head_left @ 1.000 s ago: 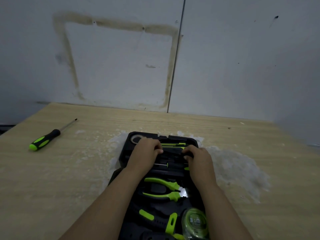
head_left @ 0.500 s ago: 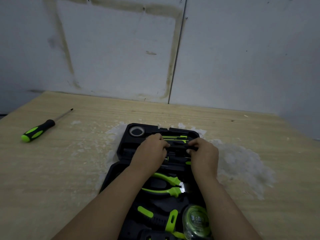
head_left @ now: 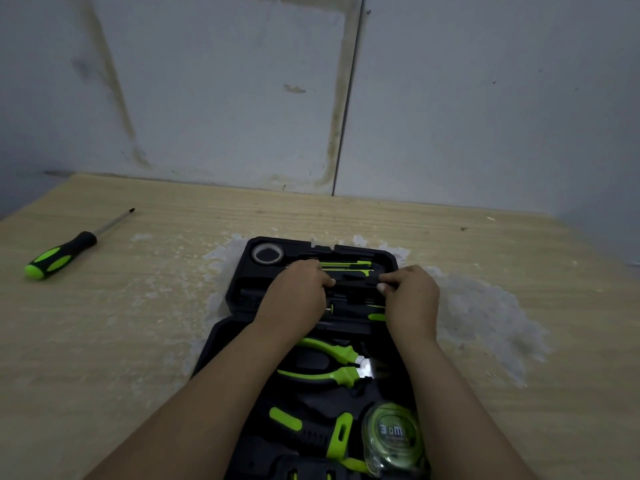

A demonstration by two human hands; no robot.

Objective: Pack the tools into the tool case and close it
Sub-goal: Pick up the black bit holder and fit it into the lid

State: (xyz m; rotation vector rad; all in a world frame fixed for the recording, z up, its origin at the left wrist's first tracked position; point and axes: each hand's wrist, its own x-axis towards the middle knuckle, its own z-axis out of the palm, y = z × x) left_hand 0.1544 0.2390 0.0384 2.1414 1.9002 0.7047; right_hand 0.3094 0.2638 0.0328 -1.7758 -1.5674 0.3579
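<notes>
A black tool case (head_left: 239,292) lies open on the wooden table, its far half toward the wall. Over that far half, my left hand (head_left: 298,294) and my right hand (head_left: 410,296) each pinch one end of a slim dark tool (head_left: 356,283) held level across the slots. Behind it lie thin green-handled tools (head_left: 346,264) and a roll of tape (head_left: 267,253). The near half holds green-handled pliers (head_left: 329,363), a green tape measure (head_left: 393,433) and other green-and-black tools. A green-and-black screwdriver (head_left: 60,256) lies alone on the table at the far left.
White crumbly residue (head_left: 485,317) is spread on the table around and to the right of the case. A grey wall (head_left: 311,98) stands right behind the table's far edge. Bare wood lies between the case and the screwdriver.
The view has tilted down and closer. My hands have spread slightly apart along the dark tool and still hold it over the far half of the case.
</notes>
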